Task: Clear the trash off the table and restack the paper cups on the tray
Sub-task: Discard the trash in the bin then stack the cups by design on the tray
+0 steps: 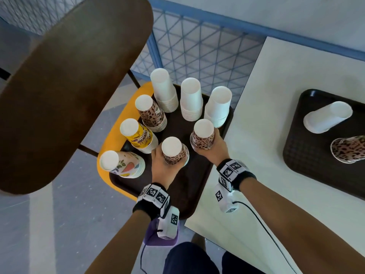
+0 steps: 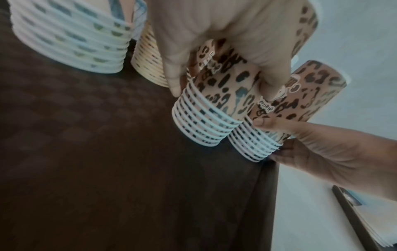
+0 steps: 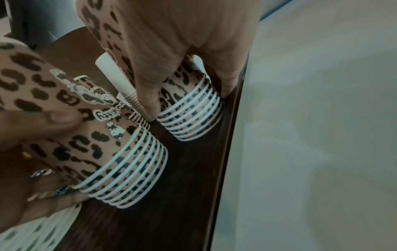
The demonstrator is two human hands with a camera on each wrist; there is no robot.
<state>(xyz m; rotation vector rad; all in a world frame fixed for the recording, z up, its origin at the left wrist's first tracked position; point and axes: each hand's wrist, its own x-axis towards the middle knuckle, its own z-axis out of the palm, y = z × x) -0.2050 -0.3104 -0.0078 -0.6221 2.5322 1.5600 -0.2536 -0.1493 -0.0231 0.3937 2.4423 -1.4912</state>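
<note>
Head view: dark brown plastic tray (image 1: 177, 186) on a yellow chair (image 1: 110, 139), bearing eight inverted paper-cup stacks. Left hand (image 1: 161, 165) fingers curled around one leopard-print stack (image 1: 174, 153); right hand (image 1: 212, 147) around another (image 1: 203, 137). Wrist views only: both stacks' rims meet the tray, side by side.

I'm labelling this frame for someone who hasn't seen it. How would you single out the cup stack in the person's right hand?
Start at the dark tray on the yellow chair, left of the white table. Along the tray's edge nearest that table stands an upside-down leopard-print stack, gripped by the right hand. The left hand holds a twin stack, but this one hugs the table-side rim, just below the plain white stacks.
</note>
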